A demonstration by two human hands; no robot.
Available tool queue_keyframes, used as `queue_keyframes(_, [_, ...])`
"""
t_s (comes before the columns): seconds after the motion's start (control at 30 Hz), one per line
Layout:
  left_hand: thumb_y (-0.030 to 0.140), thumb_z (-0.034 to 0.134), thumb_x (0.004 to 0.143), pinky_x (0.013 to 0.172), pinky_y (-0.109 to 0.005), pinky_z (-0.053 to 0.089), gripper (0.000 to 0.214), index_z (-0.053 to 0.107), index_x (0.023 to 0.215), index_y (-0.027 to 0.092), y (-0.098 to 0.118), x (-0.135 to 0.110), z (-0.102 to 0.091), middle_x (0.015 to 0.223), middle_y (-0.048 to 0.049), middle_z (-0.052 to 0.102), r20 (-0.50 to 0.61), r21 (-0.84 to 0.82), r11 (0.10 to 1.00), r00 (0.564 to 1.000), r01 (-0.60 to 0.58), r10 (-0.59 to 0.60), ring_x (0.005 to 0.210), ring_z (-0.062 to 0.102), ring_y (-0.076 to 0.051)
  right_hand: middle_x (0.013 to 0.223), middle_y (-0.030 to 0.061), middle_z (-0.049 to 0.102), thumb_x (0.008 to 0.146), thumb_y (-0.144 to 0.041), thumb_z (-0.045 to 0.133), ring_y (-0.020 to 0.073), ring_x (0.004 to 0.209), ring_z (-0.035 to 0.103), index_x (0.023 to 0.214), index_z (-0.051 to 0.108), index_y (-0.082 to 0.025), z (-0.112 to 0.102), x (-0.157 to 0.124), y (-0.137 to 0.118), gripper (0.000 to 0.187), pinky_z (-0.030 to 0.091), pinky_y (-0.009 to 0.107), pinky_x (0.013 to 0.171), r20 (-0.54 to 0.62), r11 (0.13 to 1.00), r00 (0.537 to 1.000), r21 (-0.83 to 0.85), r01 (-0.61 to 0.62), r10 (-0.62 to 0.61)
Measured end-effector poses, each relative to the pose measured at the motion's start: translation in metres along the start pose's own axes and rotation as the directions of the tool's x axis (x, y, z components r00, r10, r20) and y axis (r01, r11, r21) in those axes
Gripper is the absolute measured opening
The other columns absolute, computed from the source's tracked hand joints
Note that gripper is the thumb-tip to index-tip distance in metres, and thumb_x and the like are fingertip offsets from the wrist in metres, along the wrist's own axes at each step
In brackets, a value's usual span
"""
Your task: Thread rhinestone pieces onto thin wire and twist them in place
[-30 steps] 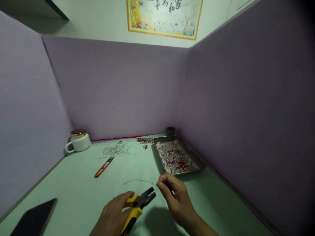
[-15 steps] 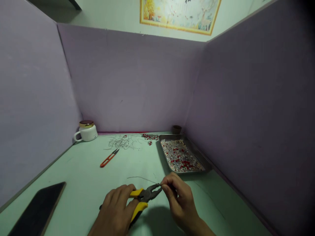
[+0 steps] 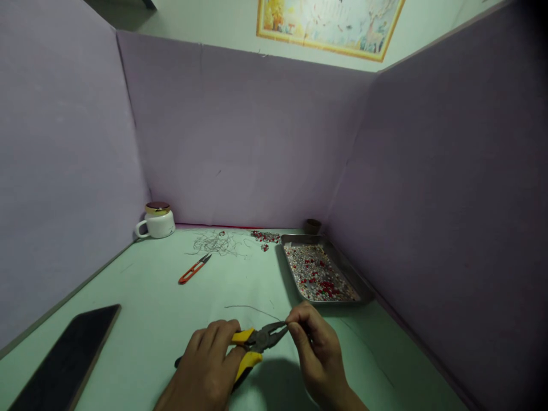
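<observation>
Three smooth lilac panels (image 3: 252,137) wall in a pale green surface (image 3: 231,285). Left hand (image 3: 208,365) curls round one pair of yellow-handled pliers (image 3: 262,339), front and centre, steel jaws slightly apart; right hand (image 3: 319,348), thumb and finger pressed together, pinches one thin, bent wire (image 3: 252,308) beside their tips. Beyond: one rectangular metal tray (image 3: 349,268) of tiny round beads (image 3: 319,274), one lidded white mug (image 3: 160,226).
</observation>
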State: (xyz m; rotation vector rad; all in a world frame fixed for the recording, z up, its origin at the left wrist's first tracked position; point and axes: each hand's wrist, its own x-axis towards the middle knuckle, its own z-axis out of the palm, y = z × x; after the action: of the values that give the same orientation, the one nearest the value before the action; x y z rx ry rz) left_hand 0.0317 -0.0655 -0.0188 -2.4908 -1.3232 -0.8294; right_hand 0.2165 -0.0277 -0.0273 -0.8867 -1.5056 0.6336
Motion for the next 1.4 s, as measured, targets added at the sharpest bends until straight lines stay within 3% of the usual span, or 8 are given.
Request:
queue_keyframes(0.37, [0.003,0.044,0.063,0.073,-0.042,0.044,0.042,0.058,0.098,0.02,-0.003,-0.005,0.003,0.106,-0.0122,0.058,0.046,-0.007,1.0,0.999,0.001,-0.001,0.093,0.052,-0.028,0.062,-0.0004,0.043,0.083,-0.023,0.046,0.0132,0.055,0.04,0.069,0.05,-0.02,-0.001,-0.001,0.002,0.015,0.032,0.025,0.051,0.024,0.999,0.999,0.028,-0.031,0.031])
queue_keyframes(0.53, [0.005,0.041,0.049,0.08,-0.04,0.045,0.062,0.055,0.105,0.028,-0.002,0.004,-0.015,0.116,-0.0055,0.054,0.313,-0.308,0.937,0.948,0.166,-0.065,0.1,0.049,-0.026,0.065,-0.0006,0.043,0.082,-0.03,0.05,0.0123,0.058,0.038,0.073,0.053,-0.019,-0.001,-0.002,0.003,0.014,0.031,0.024,0.052,0.052,0.96,0.98,0.194,-0.201,0.194])
queue_keyframes(0.77, [0.009,0.037,0.049,0.064,-0.03,0.049,0.054,0.06,0.093,0.029,-0.009,0.023,-0.043,0.093,0.0007,0.063,0.562,-0.485,0.747,0.817,0.455,-0.133,0.077,0.055,-0.019,0.053,-0.0078,0.028,0.071,-0.037,0.063,0.0062,0.044,0.015,0.068,0.048,-0.018,-0.005,0.014,0.008,0.024,0.012,0.021,0.041,0.157,0.651,0.842,0.566,-0.505,0.516])
queue_keyframes(0.9, [0.013,0.039,0.051,0.062,-0.029,0.048,0.045,0.063,0.086,0.027,-0.027,0.025,-0.038,0.091,0.0016,0.063,0.635,-0.504,0.653,0.755,0.565,-0.163,0.074,0.056,-0.018,0.058,-0.0072,0.034,0.061,-0.033,0.07,0.0035,0.042,0.01,0.063,0.043,-0.017,-0.011,0.024,0.007,0.032,0.009,0.019,0.039,0.3,0.396,0.76,0.711,-0.581,0.577])
queue_keyframes(1.0, [0.014,0.04,0.053,0.059,-0.029,0.047,0.039,0.063,0.083,0.024,-0.038,0.028,-0.033,0.075,0.0015,0.063,0.68,-0.448,0.62,0.696,0.644,-0.231,0.067,0.056,-0.018,0.059,-0.0072,0.035,0.058,-0.029,0.073,0.0025,0.042,0.01,0.065,0.044,-0.017,-0.015,0.027,0.006,0.032,0.009,0.018,0.039,0.343,0.285,0.738,0.763,-0.58,0.581])
queue_keyframes(1.13, [0.011,0.036,0.047,0.066,-0.031,0.048,0.046,0.062,0.083,0.023,-0.03,0.029,-0.027,0.086,0.0007,0.062,0.603,-0.466,0.661,0.758,0.589,-0.25,0.073,0.057,-0.019,0.06,-0.0071,0.036,0.059,-0.027,0.074,0.0021,0.041,0.011,0.065,0.045,-0.016,-0.014,0.025,0.004,0.031,0.01,0.017,0.038,0.364,0.232,0.726,0.782,-0.579,0.584])
queue_keyframes(1.27, [0.005,0.035,0.042,0.094,-0.038,0.037,0.06,0.058,0.094,0.026,-0.005,0.021,-0.016,0.115,-0.0016,0.053,0.469,-0.497,0.722,0.849,0.481,-0.243,0.108,0.047,-0.023,0.06,-0.0064,0.037,0.06,-0.028,0.074,0.0028,0.042,0.015,0.065,0.047,-0.017,-0.004,0.017,0.006,0.03,0.013,0.017,0.039,0.346,0.271,0.736,0.771,-0.576,0.581])
queue_keyframes(1.4, [0.002,0.035,0.043,0.095,-0.041,0.034,0.056,0.057,0.089,0.023,0.003,0.021,-0.016,0.117,-0.0031,0.05,0.537,-0.564,0.675,0.832,0.476,-0.139,0.11,0.042,-0.025,0.053,-0.0078,0.031,0.064,-0.034,0.072,0.0042,0.042,0.015,0.068,0.049,-0.018,0.0,0.012,0.008,0.028,0.012,0.018,0.04,0.352,0.338,0.781,0.754,-0.564,0.516])
